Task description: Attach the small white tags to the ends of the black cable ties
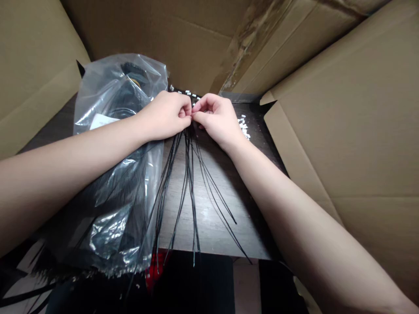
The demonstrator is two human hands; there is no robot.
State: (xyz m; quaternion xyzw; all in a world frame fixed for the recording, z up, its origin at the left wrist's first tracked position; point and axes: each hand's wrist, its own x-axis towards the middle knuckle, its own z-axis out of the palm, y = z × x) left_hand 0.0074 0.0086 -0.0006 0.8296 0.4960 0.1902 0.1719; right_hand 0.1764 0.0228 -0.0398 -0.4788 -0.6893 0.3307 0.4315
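Note:
My left hand (pixel 168 114) is closed, its thumb and fingers pinched together above a spread of thin black wires (pixel 187 174). The wires run from under my hands toward the table's front edge, and some tips hang past it. Fingertip to fingertip with it is my right hand (pixel 216 117), also closed in a pinch. What lies between its fingers is too small and covered to make out. Small white connectors (pixel 187 92) lie just behind my hands, and a pile of white connectors (pixel 244 127) sits beside my right hand.
A clear plastic bag (pixel 114 231) full of black wires lies on the left under my left forearm, with a white label (pixel 101 121). Cardboard panels (pixel 360 131) stand around the dark wooden table (pixel 216 226) at left, back and right. Something red (pixel 159 266) shows below the front edge.

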